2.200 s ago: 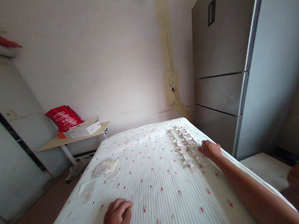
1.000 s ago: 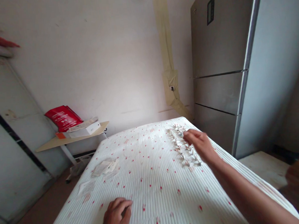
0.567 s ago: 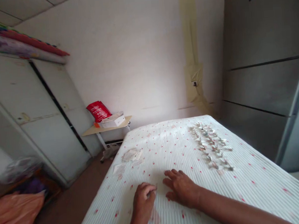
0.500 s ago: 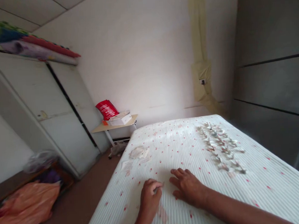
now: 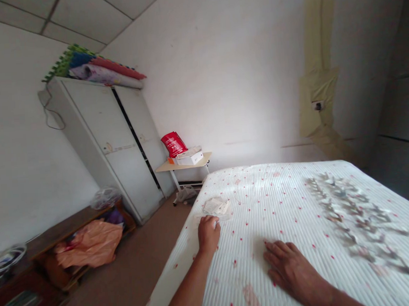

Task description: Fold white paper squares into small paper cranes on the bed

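Note:
My left hand (image 5: 208, 233) is stretched forward to the near edge of a loose pile of thin white papers (image 5: 217, 205) on the bed. Its fingers are curled down with the thumb close to them, and what lies between the fingertips is hidden. My right hand (image 5: 295, 270) rests palm down on the quilted white sheet with red specks (image 5: 259, 260), its fingers stretched out and nothing in them. Farther right, several small folded paper pieces (image 5: 357, 217) stand in rows, slightly blurred.
A small side table (image 5: 160, 167) with a red bag (image 5: 174, 144) and a white box (image 5: 190, 159) stands beyond the bed's far left corner. A grey cabinet (image 5: 102, 131) with rolled mats on top is at left. A low wooden bench (image 5: 53, 234) holds an orange plastic bag (image 5: 92, 245).
My left hand has moved forward from beside my right hand to the paper pile. My right hand stays low over the sheet. The view has swung left.

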A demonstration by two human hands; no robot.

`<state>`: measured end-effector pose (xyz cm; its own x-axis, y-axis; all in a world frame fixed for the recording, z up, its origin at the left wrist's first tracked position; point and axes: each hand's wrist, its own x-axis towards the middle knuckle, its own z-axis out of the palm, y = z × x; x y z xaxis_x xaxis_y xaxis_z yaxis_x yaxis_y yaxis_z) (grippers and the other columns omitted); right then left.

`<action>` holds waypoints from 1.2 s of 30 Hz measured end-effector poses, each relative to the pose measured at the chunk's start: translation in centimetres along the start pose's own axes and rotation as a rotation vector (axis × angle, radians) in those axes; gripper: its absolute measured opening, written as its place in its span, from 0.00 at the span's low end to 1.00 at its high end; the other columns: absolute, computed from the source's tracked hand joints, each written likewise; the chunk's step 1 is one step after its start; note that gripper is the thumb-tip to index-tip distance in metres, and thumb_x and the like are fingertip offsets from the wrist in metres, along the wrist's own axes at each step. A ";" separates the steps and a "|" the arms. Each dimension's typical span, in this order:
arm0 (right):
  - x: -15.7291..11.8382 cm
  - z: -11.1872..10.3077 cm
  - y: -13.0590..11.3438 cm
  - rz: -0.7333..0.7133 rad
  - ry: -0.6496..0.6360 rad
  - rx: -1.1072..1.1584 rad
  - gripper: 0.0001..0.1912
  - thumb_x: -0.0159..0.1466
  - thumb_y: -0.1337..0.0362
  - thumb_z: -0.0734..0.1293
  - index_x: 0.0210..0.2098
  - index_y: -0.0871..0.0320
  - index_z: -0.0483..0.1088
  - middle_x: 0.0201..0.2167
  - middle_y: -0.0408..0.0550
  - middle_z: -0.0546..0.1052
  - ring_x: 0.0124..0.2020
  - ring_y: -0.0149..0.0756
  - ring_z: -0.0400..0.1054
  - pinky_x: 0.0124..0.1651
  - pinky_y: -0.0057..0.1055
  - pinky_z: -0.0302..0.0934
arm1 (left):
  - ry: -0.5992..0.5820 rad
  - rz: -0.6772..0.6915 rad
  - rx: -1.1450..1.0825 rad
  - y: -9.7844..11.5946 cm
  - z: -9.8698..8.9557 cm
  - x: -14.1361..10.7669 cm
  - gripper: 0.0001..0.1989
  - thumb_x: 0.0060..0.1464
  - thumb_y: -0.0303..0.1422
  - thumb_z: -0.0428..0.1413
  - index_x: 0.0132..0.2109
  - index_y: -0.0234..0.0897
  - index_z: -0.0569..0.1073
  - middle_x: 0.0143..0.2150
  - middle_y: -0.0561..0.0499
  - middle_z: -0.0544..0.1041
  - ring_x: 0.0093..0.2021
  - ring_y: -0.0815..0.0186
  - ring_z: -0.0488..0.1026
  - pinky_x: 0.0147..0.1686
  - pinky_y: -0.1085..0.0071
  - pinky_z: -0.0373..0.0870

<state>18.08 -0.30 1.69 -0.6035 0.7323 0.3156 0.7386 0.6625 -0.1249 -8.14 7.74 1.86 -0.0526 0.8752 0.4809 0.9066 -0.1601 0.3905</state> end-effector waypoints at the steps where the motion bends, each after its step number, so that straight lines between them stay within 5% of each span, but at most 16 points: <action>1: 0.0 0.1 0.0 -0.011 0.011 -0.006 0.12 0.59 0.64 0.60 0.42 0.55 0.68 0.50 0.50 0.69 0.46 0.42 0.61 0.46 0.40 0.52 | -0.034 0.025 0.010 0.3 0.2 0.3 0.09 0.47 0.23 0.51 0.34 0.37 0.74 0.35 0.50 0.75 0.41 0.65 0.67 0.44 0.68 0.62; 10: 0.1 0.7 0.2 -0.027 0.096 -0.018 0.11 0.56 0.68 0.62 0.39 0.53 0.68 0.45 0.47 0.72 0.42 0.41 0.63 0.43 0.37 0.54 | -0.168 0.116 0.111 3.2 2.5 0.1 0.18 0.48 0.34 0.53 0.48 0.36 0.69 0.51 0.43 0.68 0.52 0.57 0.62 0.52 0.59 0.55; 19: 1.5 2.6 0.3 -0.083 0.148 -0.028 0.08 0.55 0.70 0.62 0.35 0.55 0.69 0.40 0.48 0.73 0.41 0.40 0.63 0.46 0.38 0.51 | -0.162 0.162 0.045 3.0 2.6 -0.2 0.09 0.48 0.30 0.52 0.38 0.40 0.72 0.45 0.49 0.73 0.47 0.62 0.67 0.55 0.56 0.47; 29: 5.8 3.8 -1.5 -0.258 0.037 0.030 0.04 0.58 0.67 0.62 0.27 0.58 0.66 0.31 0.44 0.71 0.34 0.35 0.61 0.43 0.38 0.47 | -0.141 0.174 0.079 2.9 2.8 0.2 0.09 0.48 0.25 0.50 0.36 0.38 0.73 0.39 0.49 0.74 0.41 0.63 0.68 0.45 0.64 0.60; 36: 6.1 5.2 -2.9 -0.320 0.036 0.027 0.05 0.60 0.67 0.60 0.28 0.59 0.66 0.30 0.46 0.70 0.33 0.35 0.60 0.40 0.37 0.47 | -0.065 0.140 0.072 2.7 3.0 -0.2 0.12 0.51 0.24 0.47 0.36 0.37 0.74 0.43 0.46 0.72 0.41 0.63 0.67 0.45 0.66 0.61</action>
<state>10.72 3.11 -0.91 -0.7925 0.4801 0.3762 0.5042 0.8627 -0.0387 -4.42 8.54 0.45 0.1009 0.8746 0.4742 0.9310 -0.2511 0.2650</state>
